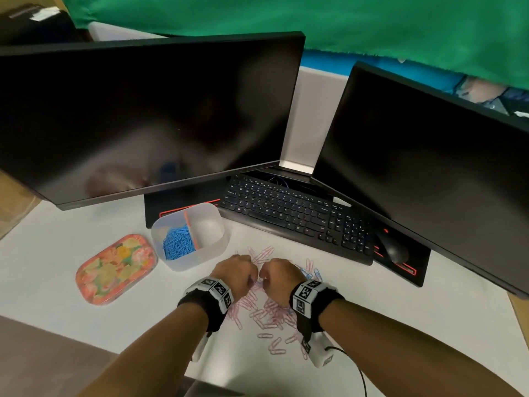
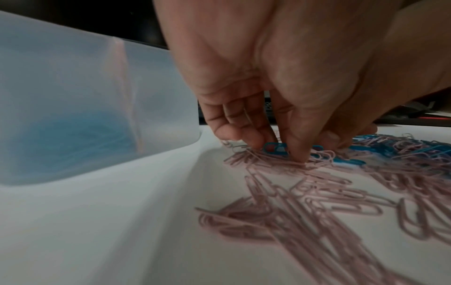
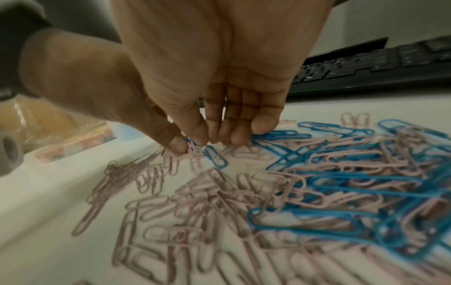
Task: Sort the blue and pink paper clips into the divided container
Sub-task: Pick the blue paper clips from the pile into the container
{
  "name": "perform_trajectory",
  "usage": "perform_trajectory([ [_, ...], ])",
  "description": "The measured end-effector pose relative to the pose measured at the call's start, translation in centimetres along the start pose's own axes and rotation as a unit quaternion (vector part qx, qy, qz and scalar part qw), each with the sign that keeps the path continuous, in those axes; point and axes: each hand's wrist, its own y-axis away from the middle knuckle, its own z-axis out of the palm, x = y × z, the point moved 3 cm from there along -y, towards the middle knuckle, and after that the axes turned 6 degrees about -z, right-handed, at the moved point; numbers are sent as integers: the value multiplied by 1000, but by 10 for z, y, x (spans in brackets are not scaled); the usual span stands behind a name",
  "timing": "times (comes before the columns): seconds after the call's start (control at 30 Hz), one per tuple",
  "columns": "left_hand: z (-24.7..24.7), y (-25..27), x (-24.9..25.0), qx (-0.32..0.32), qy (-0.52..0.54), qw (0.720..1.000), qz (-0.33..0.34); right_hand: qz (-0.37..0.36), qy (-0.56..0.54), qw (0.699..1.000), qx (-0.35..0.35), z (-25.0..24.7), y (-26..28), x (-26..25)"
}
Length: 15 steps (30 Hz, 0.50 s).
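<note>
A mixed pile of pink paper clips (image 1: 266,313) and blue paper clips (image 3: 341,173) lies on the white desk. My left hand (image 1: 239,272) and right hand (image 1: 279,275) hover side by side over its far edge, fingers curled down. In the left wrist view my left hand (image 2: 278,146) pinches a blue clip (image 2: 275,150) between thumb and fingertips. My right hand (image 3: 207,142) has its fingertips bunched on the end of a small blue clip (image 3: 216,159). The divided container (image 1: 200,255) stands to the left; its left half holds blue clips (image 1: 179,242), its right half shows nothing.
A flowered lid (image 1: 114,267) lies left of the container. A black keyboard (image 1: 294,213) and a mouse (image 1: 396,249) lie behind the pile, under two dark monitors (image 1: 143,116). The desk's front edge runs near my forearms.
</note>
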Motion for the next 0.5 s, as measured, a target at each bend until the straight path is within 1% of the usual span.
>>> perform_trajectory([
  [0.1,-3,0,-7,3,27,1000,-13,-10,-5,1000,5,-1,1,2],
  [0.27,-7,2,-14,-5,87,995,-42,-34,38,999,8,-1,2,-1],
  [0.43,-10,9,-20,-10,134,988,-71,-12,19,1000,6,-4,-2,-6],
  [0.5,-13,10,-23,-8,175,981,-86,1,9,1000,1,-4,-4,-7],
])
